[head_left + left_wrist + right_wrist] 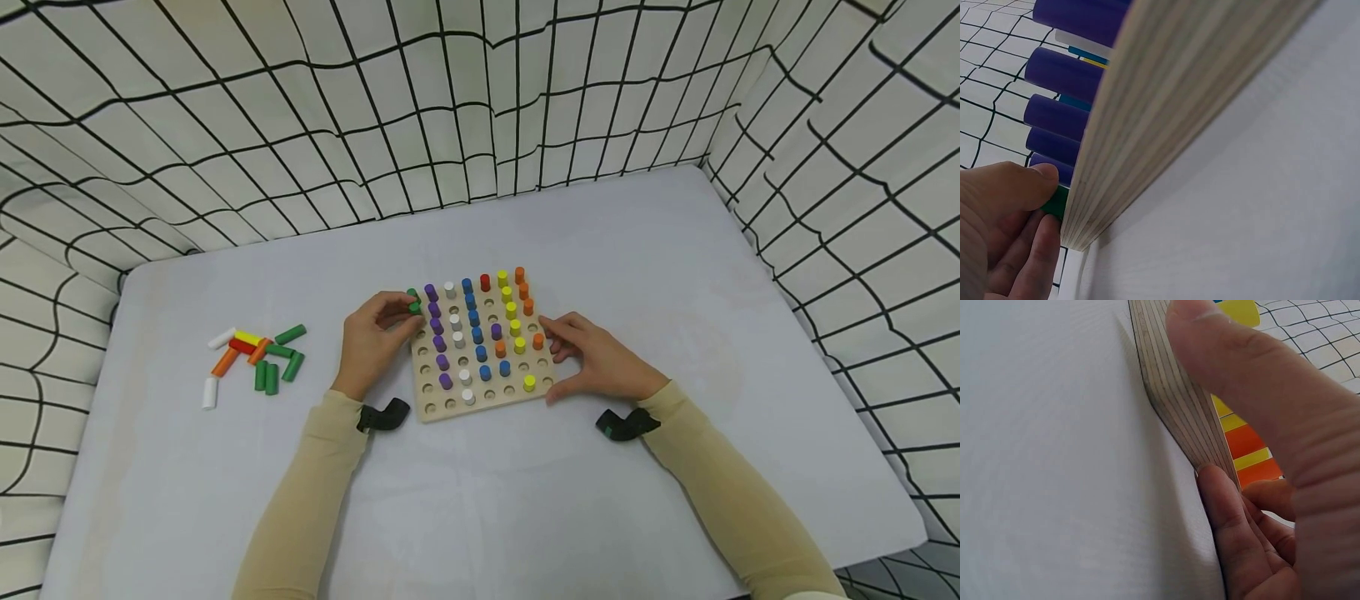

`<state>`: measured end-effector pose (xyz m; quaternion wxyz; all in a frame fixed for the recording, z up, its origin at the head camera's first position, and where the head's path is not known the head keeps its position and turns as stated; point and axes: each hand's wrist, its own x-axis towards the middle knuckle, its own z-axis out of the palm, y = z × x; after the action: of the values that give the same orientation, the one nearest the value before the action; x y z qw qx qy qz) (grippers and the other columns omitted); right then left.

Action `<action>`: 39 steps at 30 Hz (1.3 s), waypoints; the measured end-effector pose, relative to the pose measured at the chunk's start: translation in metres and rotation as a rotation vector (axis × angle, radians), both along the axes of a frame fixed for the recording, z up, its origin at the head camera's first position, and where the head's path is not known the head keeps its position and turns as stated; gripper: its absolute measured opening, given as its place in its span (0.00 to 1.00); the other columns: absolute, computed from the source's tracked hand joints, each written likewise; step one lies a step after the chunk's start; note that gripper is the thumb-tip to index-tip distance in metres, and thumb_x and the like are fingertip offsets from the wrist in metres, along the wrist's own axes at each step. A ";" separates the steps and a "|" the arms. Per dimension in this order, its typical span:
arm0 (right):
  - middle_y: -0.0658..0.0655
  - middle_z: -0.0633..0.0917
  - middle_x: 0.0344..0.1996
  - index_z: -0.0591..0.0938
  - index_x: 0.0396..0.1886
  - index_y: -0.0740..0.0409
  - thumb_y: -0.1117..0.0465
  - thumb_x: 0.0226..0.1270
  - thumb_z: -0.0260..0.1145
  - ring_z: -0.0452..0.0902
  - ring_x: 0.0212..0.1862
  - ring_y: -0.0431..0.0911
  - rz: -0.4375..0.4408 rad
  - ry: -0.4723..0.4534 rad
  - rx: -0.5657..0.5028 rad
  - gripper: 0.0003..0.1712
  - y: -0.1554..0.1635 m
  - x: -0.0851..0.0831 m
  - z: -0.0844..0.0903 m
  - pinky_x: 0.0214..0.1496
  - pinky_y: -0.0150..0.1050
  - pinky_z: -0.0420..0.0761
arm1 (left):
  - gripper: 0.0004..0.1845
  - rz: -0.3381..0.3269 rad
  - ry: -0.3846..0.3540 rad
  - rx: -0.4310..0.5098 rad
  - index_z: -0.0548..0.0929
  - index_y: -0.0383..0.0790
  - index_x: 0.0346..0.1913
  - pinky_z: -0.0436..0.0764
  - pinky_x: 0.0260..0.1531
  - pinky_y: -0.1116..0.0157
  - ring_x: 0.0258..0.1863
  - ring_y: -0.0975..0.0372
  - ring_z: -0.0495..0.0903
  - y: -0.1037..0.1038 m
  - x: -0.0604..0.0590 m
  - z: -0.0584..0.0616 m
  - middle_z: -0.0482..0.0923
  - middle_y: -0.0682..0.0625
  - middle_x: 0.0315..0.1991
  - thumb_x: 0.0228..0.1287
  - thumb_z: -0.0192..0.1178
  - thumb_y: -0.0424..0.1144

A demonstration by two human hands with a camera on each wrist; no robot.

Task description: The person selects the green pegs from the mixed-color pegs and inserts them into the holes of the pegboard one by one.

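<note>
A wooden pegboard (pixel 480 406) lies on the white table, with coloured pegs standing in columns of its holes. At its upper left corner, my left hand (pixel 373 340) pinches a green peg (pixel 415 309) between thumb and fingers. Another green peg (pixel 412 293) stands just behind it. In the left wrist view the pinched green peg (pixel 1055 204) is right at the board's surface, beside a row of purple pegs (pixel 1054 115). My right hand (pixel 603 358) holds the board's right side, thumb near the front corner and fingers along the edge; the right wrist view shows its fingers (pixel 1225 506) against the plywood edge.
Left of the board lies a loose pile of pegs: several green pegs (pixel 272 377), white pegs (pixel 210 393), orange pegs (pixel 224 362), a red peg (pixel 242 346) and a yellow peg (pixel 248 337). A black wire grid (pixel 442 108) borders the table (pixel 510 500) at the back and sides.
</note>
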<state>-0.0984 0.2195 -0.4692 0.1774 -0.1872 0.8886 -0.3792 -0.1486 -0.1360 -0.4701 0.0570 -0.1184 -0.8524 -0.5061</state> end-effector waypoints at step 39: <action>0.50 0.76 0.57 0.62 0.82 0.52 0.39 0.41 0.87 0.78 0.52 0.40 0.005 0.011 -0.004 0.69 0.000 0.000 -0.001 0.62 0.41 0.84 | 0.17 0.049 -0.042 -0.206 0.83 0.40 0.57 0.84 0.59 0.54 0.53 0.52 0.86 -0.051 0.009 0.019 0.85 0.43 0.54 0.67 0.70 0.38</action>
<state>-0.0985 0.2195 -0.4700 0.1732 -0.1920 0.8884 -0.3794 -0.1394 -0.1874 -0.4512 0.0391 -0.0922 -0.9036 -0.4165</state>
